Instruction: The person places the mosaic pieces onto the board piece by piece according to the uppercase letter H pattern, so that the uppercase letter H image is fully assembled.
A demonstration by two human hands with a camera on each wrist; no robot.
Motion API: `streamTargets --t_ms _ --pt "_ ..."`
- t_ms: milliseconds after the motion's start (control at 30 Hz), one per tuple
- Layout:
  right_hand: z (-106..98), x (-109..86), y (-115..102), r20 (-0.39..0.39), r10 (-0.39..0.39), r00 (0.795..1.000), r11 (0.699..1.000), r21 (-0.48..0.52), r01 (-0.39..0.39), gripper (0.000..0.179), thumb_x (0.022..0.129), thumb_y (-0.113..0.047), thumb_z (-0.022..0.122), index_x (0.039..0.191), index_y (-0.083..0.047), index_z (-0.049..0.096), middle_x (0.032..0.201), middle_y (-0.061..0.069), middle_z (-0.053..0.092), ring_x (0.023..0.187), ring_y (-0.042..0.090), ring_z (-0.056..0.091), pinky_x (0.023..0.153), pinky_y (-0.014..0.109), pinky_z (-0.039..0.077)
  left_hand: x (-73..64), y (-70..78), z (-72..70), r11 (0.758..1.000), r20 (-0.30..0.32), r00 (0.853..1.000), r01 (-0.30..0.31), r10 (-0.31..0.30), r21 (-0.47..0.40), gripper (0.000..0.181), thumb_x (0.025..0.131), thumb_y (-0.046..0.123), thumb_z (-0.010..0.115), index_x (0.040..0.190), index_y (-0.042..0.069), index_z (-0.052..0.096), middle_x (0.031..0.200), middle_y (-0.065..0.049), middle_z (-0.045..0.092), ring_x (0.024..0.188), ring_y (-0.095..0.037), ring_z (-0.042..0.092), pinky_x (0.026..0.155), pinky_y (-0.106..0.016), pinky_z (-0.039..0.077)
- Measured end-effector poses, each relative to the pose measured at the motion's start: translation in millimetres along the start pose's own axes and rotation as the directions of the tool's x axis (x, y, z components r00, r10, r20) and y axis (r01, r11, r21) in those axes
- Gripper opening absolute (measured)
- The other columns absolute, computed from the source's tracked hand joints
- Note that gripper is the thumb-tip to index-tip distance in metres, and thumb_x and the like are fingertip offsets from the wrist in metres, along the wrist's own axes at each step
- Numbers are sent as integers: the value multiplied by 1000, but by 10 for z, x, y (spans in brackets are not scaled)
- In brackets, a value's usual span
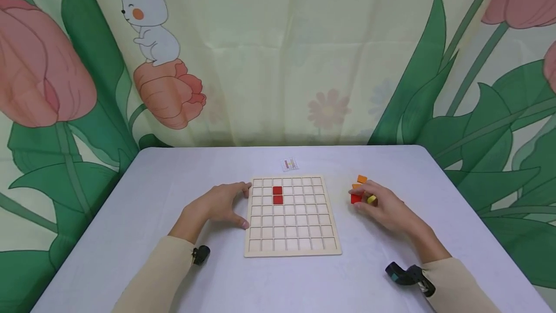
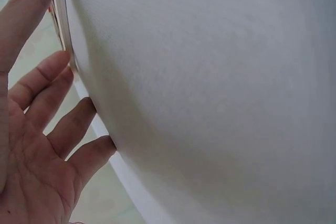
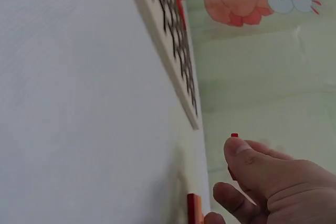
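Observation:
A square wooden grid board (image 1: 249,235) lies on the table, with two red tiles (image 1: 277,195) in neighbouring cells, one above the other. My left hand (image 1: 219,204) touches the board's left edge, thumb and fingers spread apart along it. In the left wrist view, the left fingers (image 2: 79,124) reach toward the tabletop. Right of the board, my right hand (image 1: 386,206) pinches a red tile (image 3: 234,135) between thumb and fingertips. Orange tiles (image 1: 362,178) and a yellow piece (image 1: 371,199) show around that hand, which partly hides them.
A small card (image 1: 289,164) printed with a coloured grid lies behind the board. White cloth (image 1: 295,284) covers the table. A curtain (image 1: 269,62) with flowers and a rabbit hangs behind the table's far edge.

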State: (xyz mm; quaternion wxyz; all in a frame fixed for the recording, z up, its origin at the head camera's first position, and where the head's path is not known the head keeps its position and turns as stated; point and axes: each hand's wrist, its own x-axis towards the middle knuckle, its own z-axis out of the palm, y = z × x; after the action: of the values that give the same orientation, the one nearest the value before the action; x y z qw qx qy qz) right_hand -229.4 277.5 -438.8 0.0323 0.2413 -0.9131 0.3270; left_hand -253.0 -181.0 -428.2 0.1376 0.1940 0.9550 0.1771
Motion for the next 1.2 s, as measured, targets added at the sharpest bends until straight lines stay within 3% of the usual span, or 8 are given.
streamTargets --t_ms 400,600,800,967,1200 --pt "-100 225 -192 -30 -66 997 992 102 69 33 93 -10 77 123 -20 68 115 -2 66 91 17 61 78 29 56 6 28 -18 1000 -10 1000 -24 24 -13 77 63 54 95 122 23 57 160 6 45 145 -26 46 115 -48 40" --pt "8 302 -228 -23 -66 998 982 176 69 31 93 -11 77 122 -19 69 117 0 66 92 18 62 79 30 55 -10 35 -22 1000 -1 1000 -11 11 -15 77 63 53 96 121 23 57 161 7 43 145 -25 45 116 -48 40" --pt "121 372 -265 1 -88 996 969 230 85 30 94 -14 76 123 -9 69 118 4 66 94 20 62 75 28 53 -11 18 -25 1000 14 1000 0 0 -12 76 63 54 96 120 23 57 161 9 43 147 -25 43 117 -47 39" --pt "158 432 -325 -1 -122 993 961 250 118 29 94 -12 75 122 -13 70 118 4 66 94 21 62 73 29 54 -14 13 -23 1000 18 1000 4 -4 -11 75 63 54 96 120 24 56 161 11 42 147 -24 44 116 -46 40" --pt "218 551 -462 36 -82 996 958 278 69 31 94 -15 76 124 -14 70 120 4 66 98 23 61 78 29 54 -20 37 -36 1000 22 1000 6 -5 -28 76 62 54 96 120 24 56 161 10 43 145 -24 45 115 -47 41"
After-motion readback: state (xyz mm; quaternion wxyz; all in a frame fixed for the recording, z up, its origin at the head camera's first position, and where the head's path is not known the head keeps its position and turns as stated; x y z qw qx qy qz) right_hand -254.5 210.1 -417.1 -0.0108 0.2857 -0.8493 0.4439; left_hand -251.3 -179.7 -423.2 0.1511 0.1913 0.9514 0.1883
